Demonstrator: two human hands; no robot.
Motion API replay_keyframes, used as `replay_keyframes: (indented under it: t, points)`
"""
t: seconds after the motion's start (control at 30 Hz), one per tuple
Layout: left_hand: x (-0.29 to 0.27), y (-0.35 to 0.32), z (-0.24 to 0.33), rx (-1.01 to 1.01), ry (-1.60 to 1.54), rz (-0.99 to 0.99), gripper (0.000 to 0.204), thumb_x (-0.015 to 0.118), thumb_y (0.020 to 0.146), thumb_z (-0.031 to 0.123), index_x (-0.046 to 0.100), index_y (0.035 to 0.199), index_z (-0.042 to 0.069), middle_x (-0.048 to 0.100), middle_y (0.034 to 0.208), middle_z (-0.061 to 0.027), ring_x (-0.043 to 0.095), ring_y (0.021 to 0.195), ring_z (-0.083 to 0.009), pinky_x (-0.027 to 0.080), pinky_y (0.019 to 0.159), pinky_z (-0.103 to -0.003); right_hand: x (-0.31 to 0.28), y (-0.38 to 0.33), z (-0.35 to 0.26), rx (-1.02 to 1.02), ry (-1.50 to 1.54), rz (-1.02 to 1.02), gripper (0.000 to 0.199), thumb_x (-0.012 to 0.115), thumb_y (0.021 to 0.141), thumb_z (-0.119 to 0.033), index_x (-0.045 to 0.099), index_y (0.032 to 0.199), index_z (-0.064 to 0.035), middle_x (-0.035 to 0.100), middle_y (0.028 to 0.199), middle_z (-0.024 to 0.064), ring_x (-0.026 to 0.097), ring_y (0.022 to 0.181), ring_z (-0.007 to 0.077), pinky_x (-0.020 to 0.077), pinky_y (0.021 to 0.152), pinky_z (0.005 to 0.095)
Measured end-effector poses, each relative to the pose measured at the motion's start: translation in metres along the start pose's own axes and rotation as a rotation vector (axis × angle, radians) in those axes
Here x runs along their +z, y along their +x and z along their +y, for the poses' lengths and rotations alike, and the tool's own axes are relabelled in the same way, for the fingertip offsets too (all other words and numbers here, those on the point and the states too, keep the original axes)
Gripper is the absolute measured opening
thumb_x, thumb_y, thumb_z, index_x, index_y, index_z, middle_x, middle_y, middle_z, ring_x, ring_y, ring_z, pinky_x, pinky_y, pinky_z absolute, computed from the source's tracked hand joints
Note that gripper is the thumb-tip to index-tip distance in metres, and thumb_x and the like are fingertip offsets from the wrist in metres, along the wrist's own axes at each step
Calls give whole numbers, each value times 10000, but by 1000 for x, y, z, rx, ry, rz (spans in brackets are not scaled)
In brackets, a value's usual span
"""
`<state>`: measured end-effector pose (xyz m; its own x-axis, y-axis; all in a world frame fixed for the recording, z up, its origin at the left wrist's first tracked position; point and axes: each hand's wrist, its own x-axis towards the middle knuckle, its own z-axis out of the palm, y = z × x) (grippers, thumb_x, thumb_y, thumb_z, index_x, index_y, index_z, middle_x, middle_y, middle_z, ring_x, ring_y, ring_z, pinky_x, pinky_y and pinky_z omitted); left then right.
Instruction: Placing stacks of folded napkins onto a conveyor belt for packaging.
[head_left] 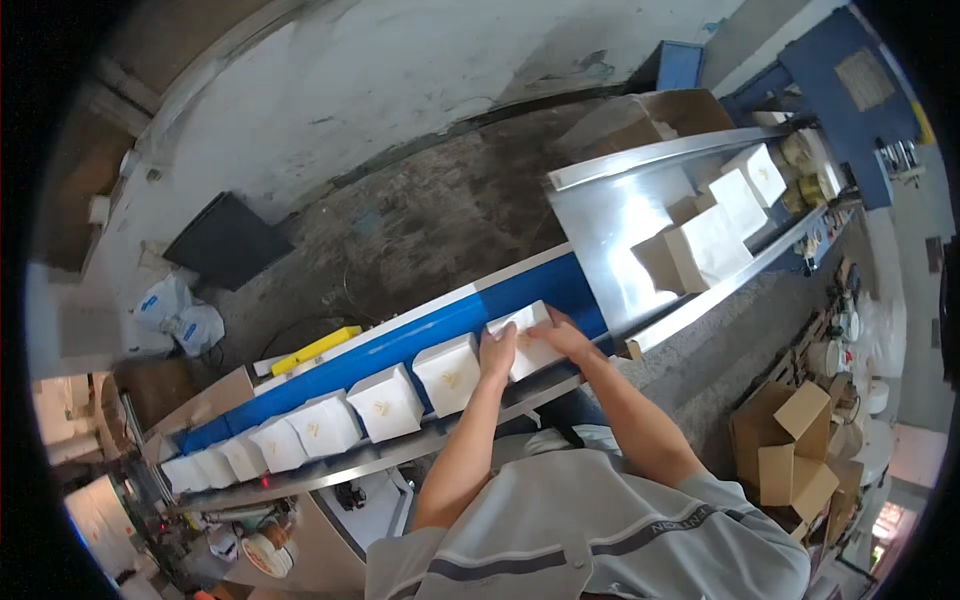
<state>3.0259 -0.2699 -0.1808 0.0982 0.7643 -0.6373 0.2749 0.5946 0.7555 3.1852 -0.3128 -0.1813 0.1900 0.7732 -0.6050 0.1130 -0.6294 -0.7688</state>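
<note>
Both hands rest on one small white box [528, 340] that sits on the blue conveyor belt [420, 335], at the belt's right end just beside the sloped metal chute [610, 230]. The left hand [497, 352] presses its fingers over the box's near left edge, and the right hand [562, 333] lies across the right side with fingers spread flat on the top; both grip the box between them. To the left of it a row of similar white boxes [385, 402] stands along the belt, one after another, running off toward the lower left and each set a little apart from the next. On the chute to the right lie more boxes [700, 250], some with open flaps, reaching up toward a blue machine [850, 70] at the far right. A yellow bar [318, 349] lies on the far side of the belt. Brown cardboard cartons [785, 450] are piled on the floor at the near right. The person's grey sleeves [600, 520] fill the lower edge.
</note>
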Motion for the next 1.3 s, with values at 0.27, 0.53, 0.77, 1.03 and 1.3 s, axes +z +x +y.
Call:
replay_keyframes:
  t: [0.27,0.53,0.77,1.03,1.3]
  points:
    - [-12,7,17,137,172,80,902,585,901,511,256,1429,-142,343,1447,-353,310,1386,-426,225,1159,-424,-8,-110,-64,-522,-530,166,803,729,815,-361,380,1404,59,413,1409,312,399,1337,408,347,1103,426]
    - [1,-45,107,296,-169,-66,728,579,962,405,312,1452,-62,390,1464,-249,426,1338,-294,329,1100,-336,-251,-161,-129,-482,-219,1021,392,702,879,-287,653,1101,33,685,1084,175,684,919,235,543,786,338]
    - [54,-53,130,146,-291,-199,745,573,943,496,353,1414,-37,421,1430,-231,392,1359,-326,325,1114,-428,-323,-135,-108,-71,-593,638,544,672,859,-426,626,1165,21,679,1032,229,658,973,347,499,854,405]
    - [81,-49,135,91,-284,-196,779,578,935,510,332,1425,-44,392,1445,-248,359,1380,-338,310,1120,-460,-311,-122,-123,-105,-590,419,450,686,835,-413,671,1010,1,693,908,213,676,890,345,520,816,422]
    - [84,-51,125,49,-541,-547,665,591,933,494,413,1391,46,498,1350,-110,459,1264,-247,386,1038,-428,-226,-90,-146,-289,-537,152,656,707,803,-431,567,1229,49,659,1080,250,648,1001,345,500,876,387]
